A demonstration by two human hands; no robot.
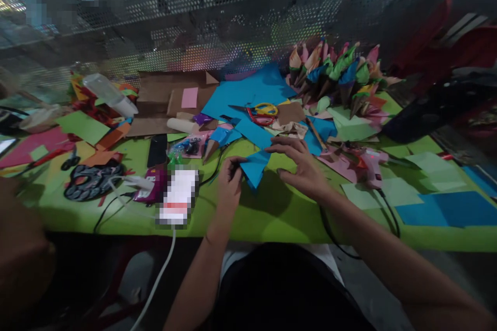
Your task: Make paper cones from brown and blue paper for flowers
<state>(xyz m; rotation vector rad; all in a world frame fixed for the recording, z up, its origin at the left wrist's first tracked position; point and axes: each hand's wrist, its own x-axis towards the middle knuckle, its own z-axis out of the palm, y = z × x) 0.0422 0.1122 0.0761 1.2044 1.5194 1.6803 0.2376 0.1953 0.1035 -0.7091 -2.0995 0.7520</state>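
A piece of blue paper (255, 168), folded to a point at its lower end, is held over the front of the green table. My left hand (232, 175) pinches its left corner between thumb and fingers. On the other side, my right hand (297, 163) has its fingers apart, the fingertips at or very near the paper's upper right corner; whether they touch cannot be made out. Just beyond lie strips of blue paper (252, 132), red-handled scissors (261, 116) and yellow-handled scissors (267, 109). A small paper cone with a blue top (217, 139) lies to the left.
Finished paper cones (341, 70) crowd the back right. A pink glue gun (373, 165) with a black cable rests at right, near blue sheets (446, 208). At left are a charging phone (179, 194), a black phone (157, 151) and a clear bottle (108, 94). A perforated metal panel (217, 26) stands behind.
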